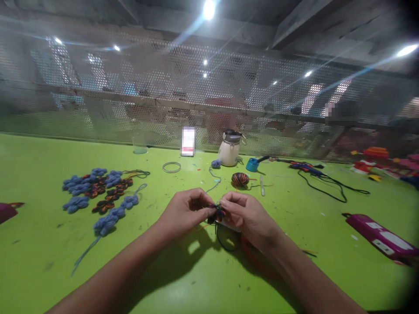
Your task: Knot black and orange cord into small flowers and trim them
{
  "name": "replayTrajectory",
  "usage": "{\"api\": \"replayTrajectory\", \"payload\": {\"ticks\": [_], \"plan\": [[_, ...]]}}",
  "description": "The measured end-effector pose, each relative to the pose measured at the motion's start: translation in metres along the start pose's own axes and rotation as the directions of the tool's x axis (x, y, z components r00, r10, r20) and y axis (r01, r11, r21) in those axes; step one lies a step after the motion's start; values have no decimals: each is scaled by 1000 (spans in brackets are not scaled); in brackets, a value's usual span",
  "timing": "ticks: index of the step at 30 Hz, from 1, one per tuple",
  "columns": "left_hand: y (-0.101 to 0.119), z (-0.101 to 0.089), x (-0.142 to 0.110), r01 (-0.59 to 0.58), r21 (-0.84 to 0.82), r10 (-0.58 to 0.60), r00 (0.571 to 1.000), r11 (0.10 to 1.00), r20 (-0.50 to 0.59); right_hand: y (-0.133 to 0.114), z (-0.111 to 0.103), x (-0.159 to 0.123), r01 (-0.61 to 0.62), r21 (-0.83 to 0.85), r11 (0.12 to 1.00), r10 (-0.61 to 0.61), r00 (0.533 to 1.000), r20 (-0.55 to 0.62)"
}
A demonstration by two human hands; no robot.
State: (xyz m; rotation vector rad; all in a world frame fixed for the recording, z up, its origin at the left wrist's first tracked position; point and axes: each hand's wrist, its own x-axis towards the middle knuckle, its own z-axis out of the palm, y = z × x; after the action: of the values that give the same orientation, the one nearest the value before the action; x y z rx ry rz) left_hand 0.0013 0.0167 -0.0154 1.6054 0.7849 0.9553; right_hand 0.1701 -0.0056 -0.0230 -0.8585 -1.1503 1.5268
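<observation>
Between my two hands is a small dark, multicoloured crocheted flower (216, 215), with a loose dark yarn end looping below it. My left hand (188, 211) pinches its left side between thumb and fingers. On the other side, the thumb and fingertips of my right hand (253, 218) close on its upper right edge. Something pale shows under my right palm, too hidden to name. Beyond the hands lie a ball of black-and-orange variegated yarn (240, 179) and a small blue yarn ball (216, 164) with its strand running toward me.
Blue crocheted flowers (76, 204) and dark orange ones (104, 206) are heaped on the left of the green table (157, 279). A ring (172, 167), phone (187, 141), bottle (229, 150), blue pot (252, 164) and glue gun (306, 168) stand farther back. A purple case (381, 237) lies right.
</observation>
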Motion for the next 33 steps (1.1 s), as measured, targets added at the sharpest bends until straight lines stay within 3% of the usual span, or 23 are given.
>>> {"api": "replayTrajectory", "payload": {"ticks": [14, 26, 33], "plan": [[4, -1, -1, -6, 23, 6, 1000, 1000, 8, -2, 7, -5, 95, -39, 995, -98, 992, -80], [6, -1, -2, 15, -38, -15, 1000, 999, 21, -5, 7, -5, 41, 9, 999, -41, 998, -40], [3, -1, 0, 20, 36, -22, 999, 999, 45, -2, 6, -2, 29, 5, 1000, -28, 998, -56]]}}
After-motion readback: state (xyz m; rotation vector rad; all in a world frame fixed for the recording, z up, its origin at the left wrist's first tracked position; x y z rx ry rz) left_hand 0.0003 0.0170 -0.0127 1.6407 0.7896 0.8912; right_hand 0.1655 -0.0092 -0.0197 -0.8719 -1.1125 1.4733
